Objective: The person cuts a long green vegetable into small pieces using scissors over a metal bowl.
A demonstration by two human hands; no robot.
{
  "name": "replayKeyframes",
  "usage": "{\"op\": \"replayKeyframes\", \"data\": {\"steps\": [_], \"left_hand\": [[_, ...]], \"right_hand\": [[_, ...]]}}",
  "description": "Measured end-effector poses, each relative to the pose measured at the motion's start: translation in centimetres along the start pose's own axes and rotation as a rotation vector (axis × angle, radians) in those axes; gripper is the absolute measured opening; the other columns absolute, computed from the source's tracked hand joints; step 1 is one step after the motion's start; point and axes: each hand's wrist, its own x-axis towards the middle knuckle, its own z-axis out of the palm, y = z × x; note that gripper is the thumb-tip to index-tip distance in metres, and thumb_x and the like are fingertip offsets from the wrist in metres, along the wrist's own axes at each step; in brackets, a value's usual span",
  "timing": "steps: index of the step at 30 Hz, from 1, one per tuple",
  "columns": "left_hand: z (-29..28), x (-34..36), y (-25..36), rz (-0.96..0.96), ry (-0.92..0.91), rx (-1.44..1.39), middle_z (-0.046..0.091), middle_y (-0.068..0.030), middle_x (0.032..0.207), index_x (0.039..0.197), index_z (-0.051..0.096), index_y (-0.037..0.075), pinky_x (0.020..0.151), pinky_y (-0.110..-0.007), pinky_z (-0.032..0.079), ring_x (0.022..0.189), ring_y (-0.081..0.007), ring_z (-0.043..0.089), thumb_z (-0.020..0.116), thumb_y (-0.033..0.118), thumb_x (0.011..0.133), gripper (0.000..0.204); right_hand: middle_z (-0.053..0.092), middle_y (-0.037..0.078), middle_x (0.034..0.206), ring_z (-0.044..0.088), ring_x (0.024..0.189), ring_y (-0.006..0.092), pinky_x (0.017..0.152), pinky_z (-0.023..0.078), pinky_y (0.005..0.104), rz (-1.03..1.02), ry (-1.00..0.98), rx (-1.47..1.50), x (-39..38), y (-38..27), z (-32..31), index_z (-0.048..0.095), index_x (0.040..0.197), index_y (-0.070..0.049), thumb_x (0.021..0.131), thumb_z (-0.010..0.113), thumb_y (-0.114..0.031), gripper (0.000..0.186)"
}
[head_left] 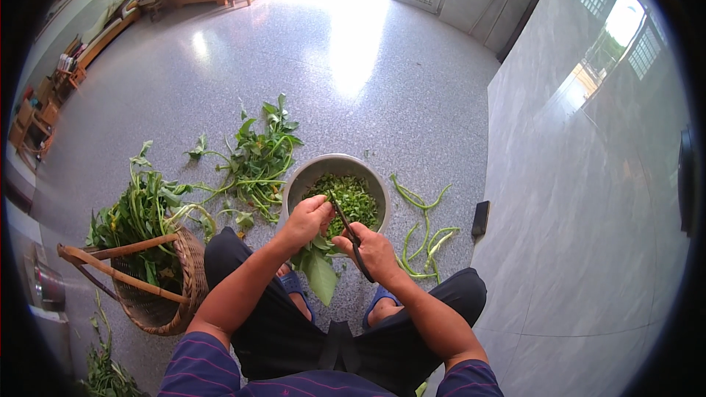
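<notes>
My left hand (307, 222) is closed round a bunch of leafy greens (319, 273), whose broad leaves hang below the fist. In my right hand (372, 253) is a pair of black-handled scissors (358, 254), the blades pointing up and left close to the left fingertips. Both hands are over the near part of a round metal basin (293, 190). Finely cut green pieces (356, 201) lie inside it. Whether the blades are apart or together is too small to tell.
To the left stands a wicker basket (193, 279) with a wooden handle, filled with leafy stems. A heap of greens (257, 151) lies beyond the basin. Several bare stems (426, 231) are on the floor at the right, near a small black object (480, 218). A tiled wall (573, 235) bounds the right side.
</notes>
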Motion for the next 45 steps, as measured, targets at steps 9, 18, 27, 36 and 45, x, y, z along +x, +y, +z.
{"op": "replayKeyframes", "data": {"steps": [9,18,27,36,45], "left_hand": [[0.2,0.1,0.4,-0.106,-0.041,-0.184,0.045,0.0026,0.067,0.083,0.051,0.007,0.054,-0.025,0.039,0.058,-0.0089,0.042,0.044,0.02,0.1,0.023],[0.4,-0.2,1.1,-0.08,-0.089,-0.004,0.043,0.0026,0.066,0.08,0.05,0.006,0.054,-0.025,0.038,0.058,-0.0086,0.041,0.045,0.02,0.1,0.025],[0.1,-0.2,1.0,-0.126,-0.115,-0.066,0.044,0.0019,0.067,0.082,0.051,0.006,0.055,-0.026,0.04,0.059,-0.0094,0.043,0.045,0.019,0.1,0.023],[0.2,0.0,0.4,-0.089,-0.101,-0.045,0.049,0.0017,0.072,0.093,0.055,0.005,0.058,-0.024,0.041,0.063,-0.0084,0.047,0.047,0.02,0.1,0.018],[0.5,-0.3,0.6,-0.042,-0.101,0.139,0.05,0.0017,0.073,0.098,0.056,0.004,0.058,-0.025,0.04,0.065,-0.0081,0.047,0.046,0.02,0.1,0.019]], "right_hand": [[0.065,0.012,0.076,0.064,0.07,0.0232,0.065,0.048,0.034,0.147,-0.098,0.297,-0.1,-0.2,0.1,0.063,0.101,-0.004,0.088,0.064,-0.044,0.043],[0.066,0.014,0.08,0.064,0.072,0.0248,0.069,0.05,0.0355,0.004,0.023,0.209,0.1,1.5,1.3,0.061,0.1,-0.004,0.09,0.062,-0.044,0.042],[0.062,0.009,0.073,0.061,0.069,0.0169,0.064,0.049,0.0342,0.315,-0.294,0.609,0.5,0.4,-0.2,0.057,0.105,-0.004,0.091,0.062,-0.04,0.038],[0.062,0.013,0.077,0.063,0.077,0.0351,0.067,0.047,0.0425,0.02,-0.003,-0.011,-0.5,-0.6,0.0,0.053,0.1,-0.009,0.09,0.058,-0.05,0.043],[0.063,0.015,0.084,0.063,0.082,0.0352,0.069,0.047,0.045,0.001,-0.01,-0.11,-0.5,-0.5,-0.3,0.052,0.1,-0.008,0.087,0.058,-0.053,0.047]]}}
